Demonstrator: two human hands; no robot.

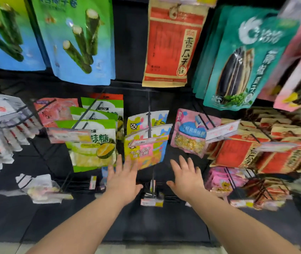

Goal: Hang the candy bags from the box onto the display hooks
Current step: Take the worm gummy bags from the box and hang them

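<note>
Two yellow, pink and blue candy bags hang on a display hook in the middle of the black rack. My left hand reaches up with straight, spread fingers, its fingertips at the front bag's lower edge. My right hand is raised to the right of that bag, fingers spread, holding nothing. Green durian candy bags hang on the hook to the left. A pink candy bag hangs to the right. No box is in view.
Large seaweed-roll bags and sunflower-seed bags hang on the upper row. Red seed packs fill the right side, white packets the left. A lower hook with a price tag juts out between my wrists.
</note>
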